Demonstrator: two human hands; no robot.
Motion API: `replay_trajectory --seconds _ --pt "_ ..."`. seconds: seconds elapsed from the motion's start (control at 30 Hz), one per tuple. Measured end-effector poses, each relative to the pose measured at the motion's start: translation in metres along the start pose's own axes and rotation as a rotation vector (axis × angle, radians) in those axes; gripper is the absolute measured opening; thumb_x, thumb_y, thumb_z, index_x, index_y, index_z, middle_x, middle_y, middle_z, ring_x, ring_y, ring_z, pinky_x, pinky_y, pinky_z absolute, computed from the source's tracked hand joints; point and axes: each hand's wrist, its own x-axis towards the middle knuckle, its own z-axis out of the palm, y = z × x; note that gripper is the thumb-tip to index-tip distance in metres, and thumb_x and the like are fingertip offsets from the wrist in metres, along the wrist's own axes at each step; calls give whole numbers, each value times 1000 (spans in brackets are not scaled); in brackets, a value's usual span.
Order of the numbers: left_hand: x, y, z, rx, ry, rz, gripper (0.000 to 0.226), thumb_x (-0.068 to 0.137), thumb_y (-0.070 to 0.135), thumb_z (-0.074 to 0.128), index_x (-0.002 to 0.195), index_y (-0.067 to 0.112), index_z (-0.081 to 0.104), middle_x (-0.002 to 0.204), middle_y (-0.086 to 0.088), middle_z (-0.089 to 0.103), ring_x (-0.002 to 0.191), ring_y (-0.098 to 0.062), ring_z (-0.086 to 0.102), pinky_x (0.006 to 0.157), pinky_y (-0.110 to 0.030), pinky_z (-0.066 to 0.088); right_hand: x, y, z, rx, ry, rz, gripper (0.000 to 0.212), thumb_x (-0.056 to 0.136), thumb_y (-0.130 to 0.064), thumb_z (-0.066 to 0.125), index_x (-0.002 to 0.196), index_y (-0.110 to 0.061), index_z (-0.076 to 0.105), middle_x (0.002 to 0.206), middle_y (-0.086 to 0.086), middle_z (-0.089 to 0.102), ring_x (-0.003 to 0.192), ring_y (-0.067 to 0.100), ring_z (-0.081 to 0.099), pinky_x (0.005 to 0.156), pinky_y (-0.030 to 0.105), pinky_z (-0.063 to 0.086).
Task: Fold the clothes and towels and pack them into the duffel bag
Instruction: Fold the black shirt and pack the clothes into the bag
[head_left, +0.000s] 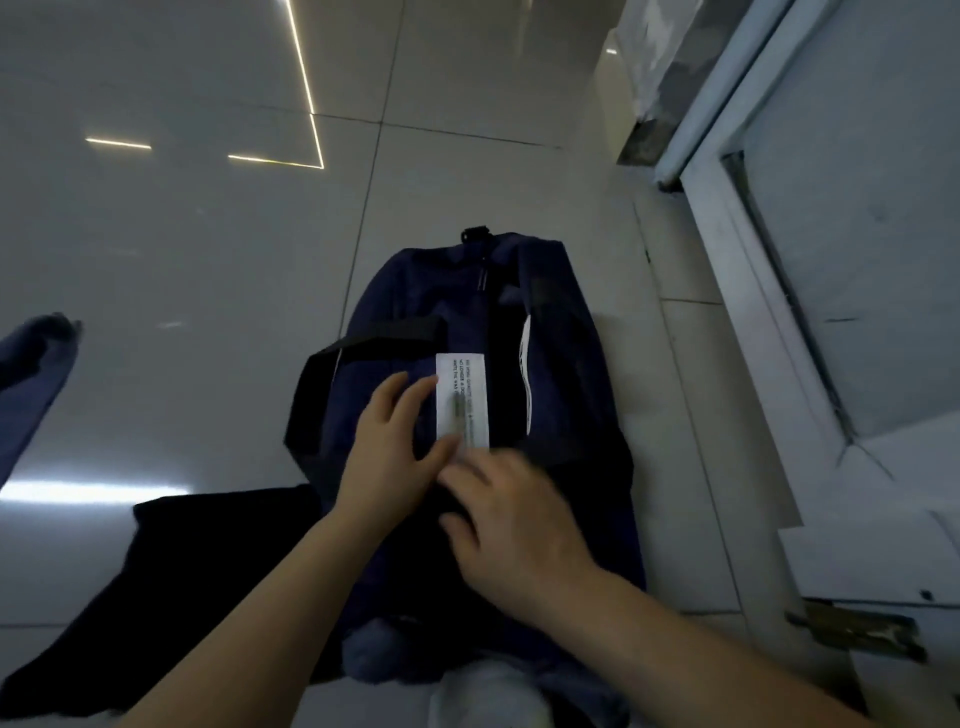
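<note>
Likely the main risk now: the duffel bag looks closed along its top, so nothing can go in until it is opened, and a pull on the white tag instead of a zipper would only drag the soft bag across the slick floor. Whether a zipper lies under the hands is hidden, cannot tell. Second risk: the black garment just left of the bag's near end lies loose and unfolded, and a blue cloth sits well left of the bag at the frame edge, so both could get stuffed in crumpled. The bag lies close beside the white door frame to its right, little room on that side, and a strap could snag there. A pale grey fabric lump touches the bag's near end, unclear what it is

Left hand rests palm down on the bag top, fingers straight and spread, tips touching the tag's left edge, grasping nothing. Right hand comes in from the bag's near right, blurred by motion, fingers loosely bent over the dark fabric just below the tag; whether they pinch anything I cannot tell. Both forearms reach from the near side, converging on the bag's middle. Black handle strap crosses the bag just beyond the left hand, untouched
</note>
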Motion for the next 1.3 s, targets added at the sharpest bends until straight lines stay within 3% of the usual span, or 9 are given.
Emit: replay_trajectory --seconds 0.07,0.17,0.3,0.5,0.6,0.83,1.0,1.1,1.3 --pt "4 4 14 142 -126 -30 88 73 73 52 149 42 18 160 -1 1 147 -25 4 114 -55 16 8 19 -18 -266 89 116 46 69 -38 73 113 -26 64 137 12 51 126 34 47 99 57 40" --pt "7 6 32 408 -256 -131 106 67 81 53 147 48 -8 159 -2 -18 145 -28 -18 111 -65 5 12 55 -29 -257 -140 407 61 81 -39 65 136 -32 41 160 14 2 144 40 13 110 57 21" --pt "12 5 39 442 -282 -219 108 74 69 60 148 41 -12 159 -6 -18 145 -28 -20 108 -69 5 -6 106 -32 38 -97 661 64 88 -24 57 145 -25 29 148 13 23 112 32 50 76 29 39" --pt "14 -3 12 10 -129 -132 81 79 29 65 149 34 24 150 1 35 140 -24 28 110 -47 29 -35 140 -14 -214 -214 744 67 93 -46 49 151 -34 18 159 8 0 135 34 27 101 40 36" --pt "8 1 -10 -132 -68 -149 76 75 28 68 144 31 37 137 5 51 125 -18 48 102 -39 41 -33 138 0 -344 -126 614 65 93 -51 46 150 -28 26 156 10 17 135 31 28 101 41 33" --pt "-19 17 -33 -1 308 -48 52 77 -6 56 118 26 46 111 3 60 73 -18 58 67 -32 38 -11 129 -30 502 230 697 66 81 -2 64 141 -15 39 134 10 48 103 14 46 78 18 33" --pt "-36 34 -59 301 341 220 32 75 -8 46 91 5 70 125 -11 61 89 -33 67 64 -33 47 -34 110 -79 585 456 559 64 79 4 63 134 -25 50 125 -8 50 106 -1 44 74 4 35" --pt "-52 37 -69 342 394 131 42 73 -16 53 109 1 68 126 -10 61 84 -32 65 65 -35 48 -57 101 -83 690 417 548 66 81 5 62 131 -35 47 117 -19 47 96 -15 44 69 -3 36" --pt "-106 28 -44 225 446 -156 53 72 -13 54 123 2 61 134 -9 55 104 -28 60 76 -39 47 -90 94 -54 919 135 774 64 85 9 56 124 -41 44 130 0 52 92 -1 53 62 15 45"
